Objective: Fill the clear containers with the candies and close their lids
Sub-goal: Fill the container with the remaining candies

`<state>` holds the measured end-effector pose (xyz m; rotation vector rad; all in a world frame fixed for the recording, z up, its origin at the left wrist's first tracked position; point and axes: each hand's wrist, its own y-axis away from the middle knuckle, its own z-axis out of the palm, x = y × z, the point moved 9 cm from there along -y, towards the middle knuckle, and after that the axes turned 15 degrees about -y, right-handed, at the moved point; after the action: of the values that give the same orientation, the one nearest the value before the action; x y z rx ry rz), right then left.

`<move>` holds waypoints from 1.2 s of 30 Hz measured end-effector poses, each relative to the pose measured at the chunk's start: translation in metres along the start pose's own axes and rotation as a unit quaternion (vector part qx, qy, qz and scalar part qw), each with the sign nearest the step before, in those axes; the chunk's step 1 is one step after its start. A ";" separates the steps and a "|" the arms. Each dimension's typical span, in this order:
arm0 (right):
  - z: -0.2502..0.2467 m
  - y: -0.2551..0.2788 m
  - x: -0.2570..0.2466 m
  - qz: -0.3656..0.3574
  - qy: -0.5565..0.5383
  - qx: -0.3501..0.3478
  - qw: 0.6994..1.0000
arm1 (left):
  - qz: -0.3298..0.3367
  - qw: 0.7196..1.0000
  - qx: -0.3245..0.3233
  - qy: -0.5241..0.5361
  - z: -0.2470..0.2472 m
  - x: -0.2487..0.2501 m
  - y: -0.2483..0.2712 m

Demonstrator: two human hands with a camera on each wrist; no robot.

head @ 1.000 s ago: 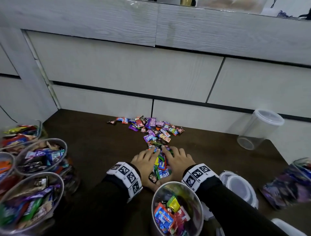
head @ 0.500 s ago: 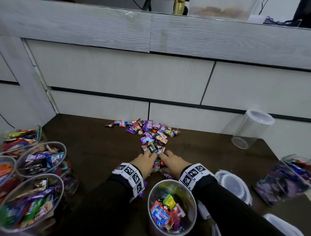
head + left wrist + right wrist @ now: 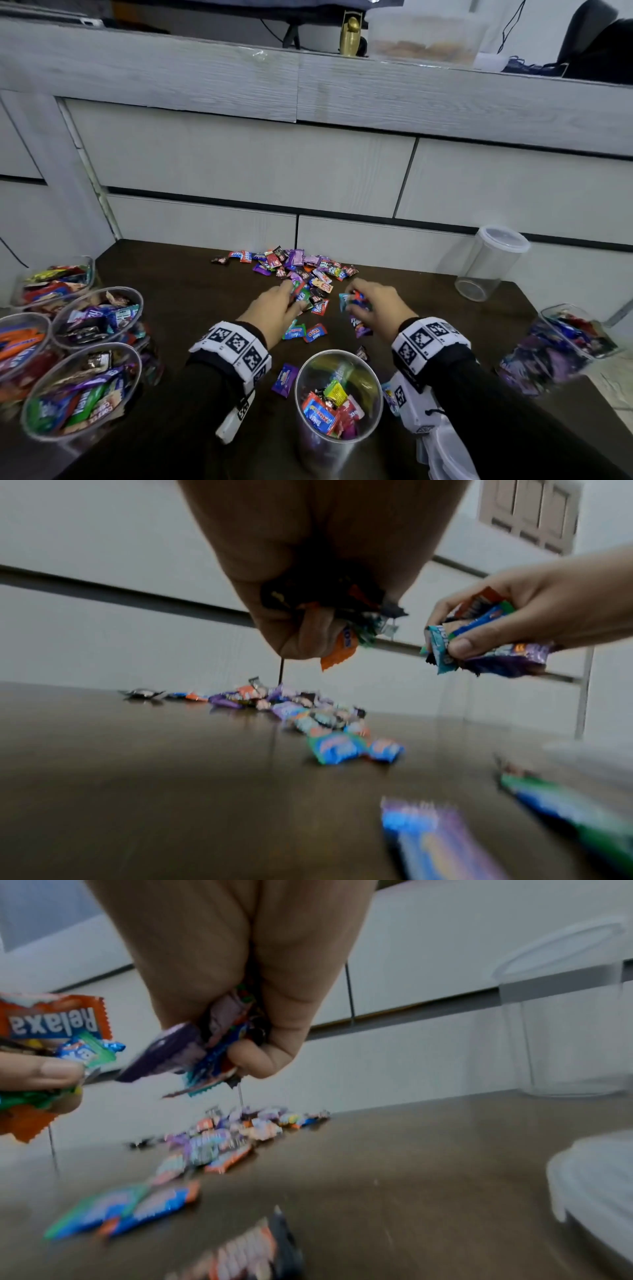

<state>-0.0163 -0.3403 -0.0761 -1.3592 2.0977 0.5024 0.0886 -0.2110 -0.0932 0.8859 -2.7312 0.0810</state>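
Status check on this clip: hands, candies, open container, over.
Left hand and right hand each grip a fistful of candies, lifted off the table. Open container partly filled, nearest the camera. Loose candy pile remains. Nothing blocking.

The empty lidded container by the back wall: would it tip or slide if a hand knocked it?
The empty lidded container is tall, narrow and holds nothing, so it probably is light and tips easily. Its round wall suggests it would roll once down. Its lid looks seated, so likely stays on.
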 end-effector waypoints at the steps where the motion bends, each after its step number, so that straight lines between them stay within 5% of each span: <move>1: -0.012 0.004 -0.007 -0.010 -0.012 0.021 1.000 | 0.004 1.000 0.023 0.011 -0.014 0.004 0.004; 11: -0.058 0.046 -0.052 -0.085 -0.059 0.088 0.991 | 0.122 0.977 0.146 0.098 -0.101 0.070 0.064; 19: -0.055 0.065 -0.047 -0.075 -0.069 0.104 0.989 | 0.138 0.990 0.031 -0.022 -0.057 0.108 0.090; 27: -0.048 0.069 -0.042 -0.064 -0.061 0.090 0.992 | 0.163 0.972 0.026 -0.166 -0.045 0.116 0.090; 36: -0.049 0.068 -0.040 -0.063 -0.076 0.096 0.990 | 0.213 0.965 -0.001 -0.151 -0.044 0.130 0.103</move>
<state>-0.0791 -0.3134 -0.0132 -1.2899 1.8727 0.3303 -0.0622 -0.1954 -0.0125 0.3120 -3.1627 0.0266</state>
